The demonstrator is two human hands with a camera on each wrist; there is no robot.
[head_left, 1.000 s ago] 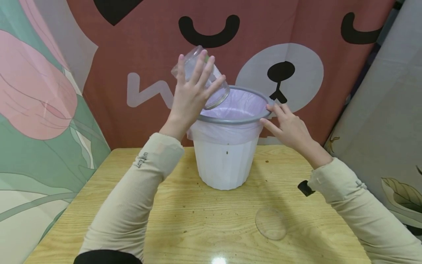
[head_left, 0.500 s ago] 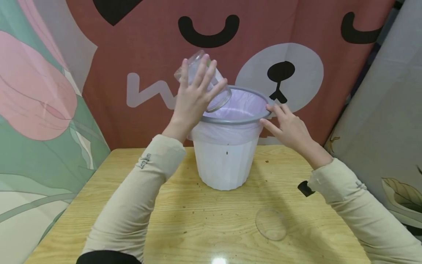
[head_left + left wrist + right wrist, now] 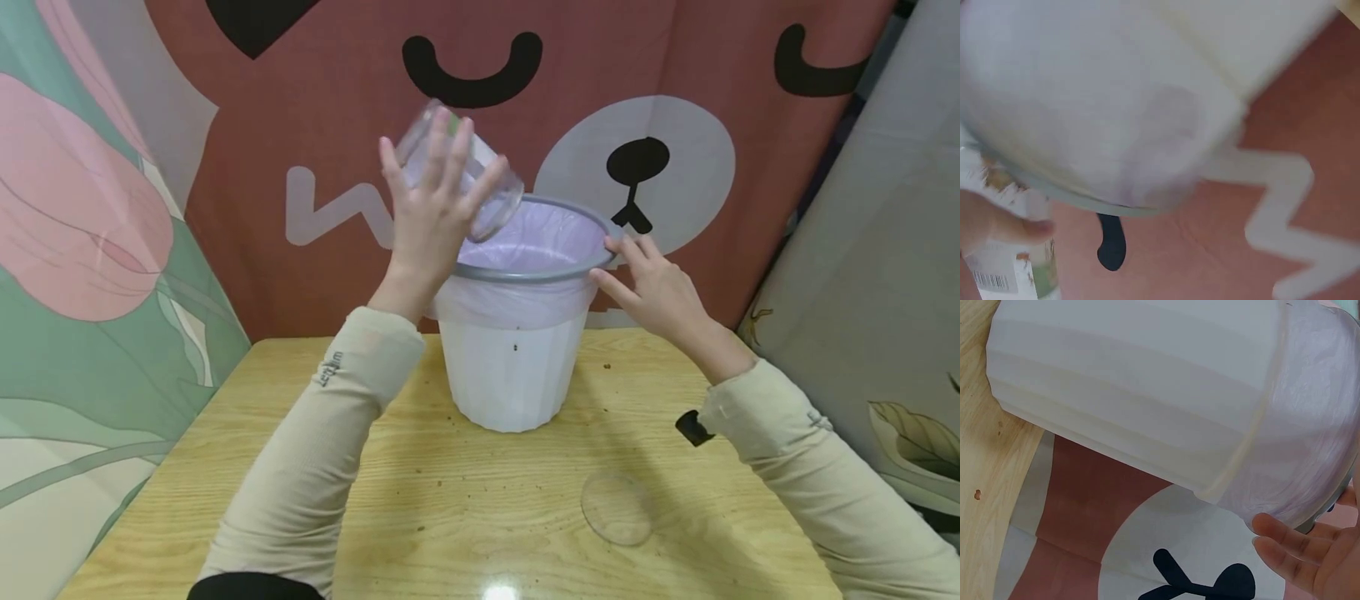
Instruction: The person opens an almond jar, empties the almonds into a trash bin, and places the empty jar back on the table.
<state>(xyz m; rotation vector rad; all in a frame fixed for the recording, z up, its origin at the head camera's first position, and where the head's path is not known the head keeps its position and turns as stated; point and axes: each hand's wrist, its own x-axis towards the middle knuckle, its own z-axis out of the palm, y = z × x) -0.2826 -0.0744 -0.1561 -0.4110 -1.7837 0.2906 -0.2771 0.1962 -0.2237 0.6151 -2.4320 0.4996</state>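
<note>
My left hand [image 3: 431,204] grips a clear plastic jar [image 3: 498,204], tilted with its mouth down over the left rim of a white trash bin [image 3: 513,367]. A printed label with a barcode and a green patch shows on the jar [image 3: 997,269] beside my thumb in the left wrist view. The jar's inside is hidden. A thin pale purple bag [image 3: 558,233] lines the bin and folds over its grey rim [image 3: 540,275]. My right hand [image 3: 660,292] holds that rim at the right side, thumb outside and fingers at the edge, also seen in the right wrist view.
A clear round lid [image 3: 618,508] lies on the wooden table [image 3: 390,533] at the front right. Small brown crumbs are scattered on the tabletop, and a few specks cling to the bin's front. A printed curtain [image 3: 300,275] hangs right behind the bin.
The jar dips slightly down and right, then comes back up and left with my left hand, whose fingers spread a little wider. My right hand and the bin stay put.
</note>
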